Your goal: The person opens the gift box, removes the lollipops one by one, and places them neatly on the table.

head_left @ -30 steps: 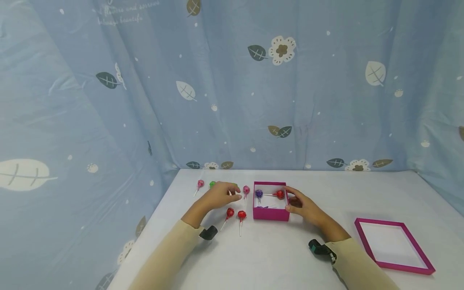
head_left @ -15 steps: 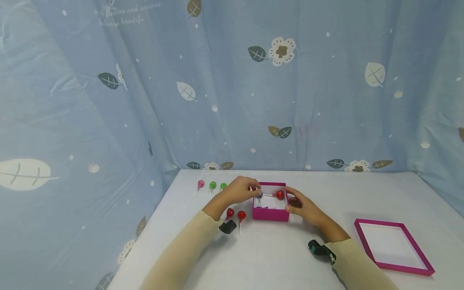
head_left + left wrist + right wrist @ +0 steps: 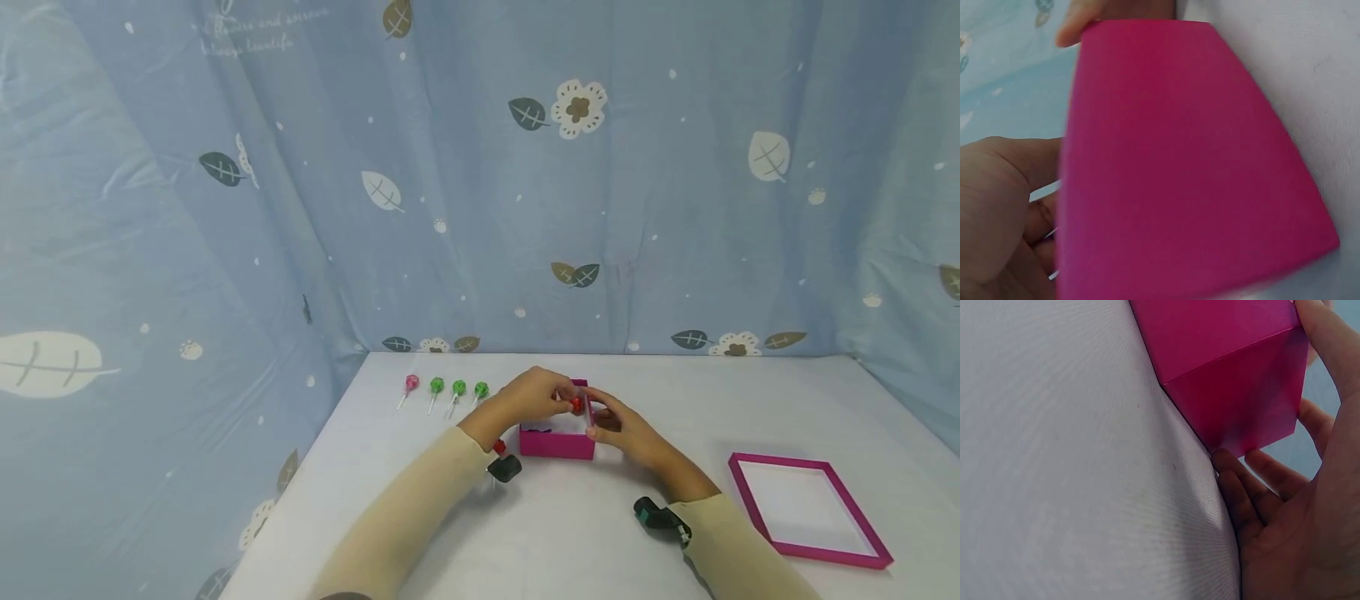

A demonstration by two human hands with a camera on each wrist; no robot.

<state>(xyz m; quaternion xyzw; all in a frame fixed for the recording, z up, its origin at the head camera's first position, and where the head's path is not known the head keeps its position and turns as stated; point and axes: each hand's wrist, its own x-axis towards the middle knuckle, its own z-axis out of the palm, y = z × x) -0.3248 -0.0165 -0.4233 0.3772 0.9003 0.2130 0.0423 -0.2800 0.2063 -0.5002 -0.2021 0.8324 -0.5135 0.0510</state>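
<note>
A small magenta box (image 3: 557, 445) stands on the white table in the head view. My left hand (image 3: 534, 393) reaches over its left side with curled fingers in the opening. The fingers seem to pinch a lollipop, which the hand mostly hides. A red lollipop (image 3: 577, 406) lies inside the box near the fingertips. My right hand (image 3: 626, 429) grips the box at its right wall. In the right wrist view, the right fingers (image 3: 1260, 487) curl around the box's lower corner. The left wrist view shows the left hand (image 3: 997, 206) behind the box's near wall.
To the left lie a pink lollipop (image 3: 412, 382) and green lollipops (image 3: 458, 388). Another red lollipop (image 3: 499, 447) is partly covered by the left wrist and its black camera (image 3: 504, 468). A magenta-rimmed lid (image 3: 828, 555) lies at the right. Behind the table hangs a blue curtain (image 3: 465, 208).
My left hand has moved right, from beside the lollipops into the box. The pink lollipop near the box is no longer seen on the table. My right hand stays on the box.
</note>
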